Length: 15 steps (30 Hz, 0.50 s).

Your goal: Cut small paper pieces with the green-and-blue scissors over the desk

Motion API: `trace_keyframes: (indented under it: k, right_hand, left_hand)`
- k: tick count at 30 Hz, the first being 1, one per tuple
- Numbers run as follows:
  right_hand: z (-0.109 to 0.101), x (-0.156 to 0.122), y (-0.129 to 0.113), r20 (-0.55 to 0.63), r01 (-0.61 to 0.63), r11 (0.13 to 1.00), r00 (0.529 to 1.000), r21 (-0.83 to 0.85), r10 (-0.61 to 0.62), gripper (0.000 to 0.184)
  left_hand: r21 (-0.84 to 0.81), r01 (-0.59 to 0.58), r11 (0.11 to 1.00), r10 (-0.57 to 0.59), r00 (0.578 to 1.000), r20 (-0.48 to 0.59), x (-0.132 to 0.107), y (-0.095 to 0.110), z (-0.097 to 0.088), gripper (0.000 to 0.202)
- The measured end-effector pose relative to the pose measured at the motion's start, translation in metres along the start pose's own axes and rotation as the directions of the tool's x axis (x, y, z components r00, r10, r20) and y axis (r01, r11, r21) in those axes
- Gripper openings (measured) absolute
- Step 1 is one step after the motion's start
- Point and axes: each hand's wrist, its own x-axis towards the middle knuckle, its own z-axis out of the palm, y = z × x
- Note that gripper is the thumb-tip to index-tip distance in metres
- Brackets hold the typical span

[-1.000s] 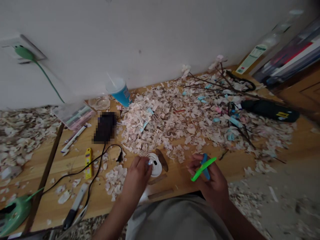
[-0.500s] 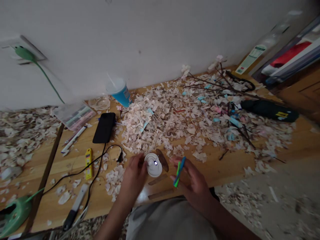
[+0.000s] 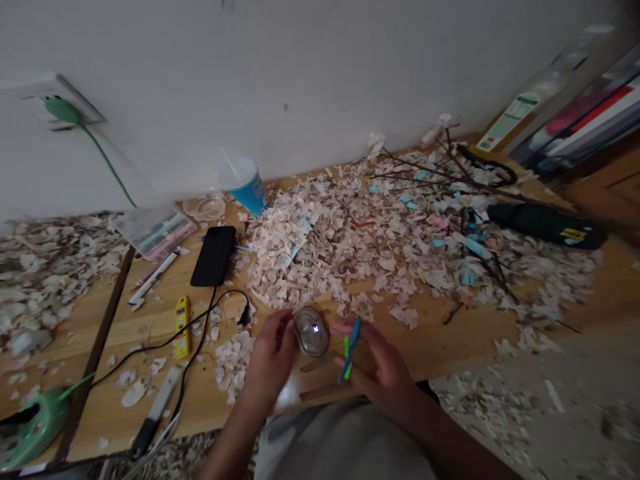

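The clear oval case (image 3: 311, 341) lies on the desk (image 3: 430, 347) just right of the nearer left hand's (image 3: 269, 357) curled fingers, grip unclear, its long axis running away from the body, while the right hand's (image 3: 390, 373) bent fingers pinch a blue-and-green piece (image 3: 355, 339).

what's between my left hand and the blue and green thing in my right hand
The head view shows an oval object with a small bright spot beside the left hand, then some wooden table.

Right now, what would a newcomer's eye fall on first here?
Probably the heap of pale, petal-like scraps across the middle of the table. Next, the bright blue-and-green item in the right hand, then the blue cup near the wall.
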Motion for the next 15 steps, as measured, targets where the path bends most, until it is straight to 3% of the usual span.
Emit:
trace_keyframes:
  k: [4, 9, 15]
  right_hand:
    - [-0.019, 0.005, 0.013, -0.202, -0.046, 0.997, 0.978, 0.068, 0.059, 0.046]
    - [-0.035, 0.011, 0.014, -0.262, -0.058, 0.995, 0.962, 0.078, 0.077, 0.042]
    - [-0.033, 0.014, 0.006, -0.313, -0.071, 0.989, 0.943, 0.133, 0.11, 0.039]
  left_hand:
    - [0.09, -0.037, 0.995, 0.037, 0.999, 0.007, 0.0, -0.001, 0.002, 0.042]
    - [0.379, -0.128, 0.917, 0.126, 0.992, 0.029, -0.005, 0.01, 0.012, 0.051]
    - [0.582, -0.204, 0.788, 0.192, 0.978, 0.083, -0.006, 0.024, 0.031, 0.059]
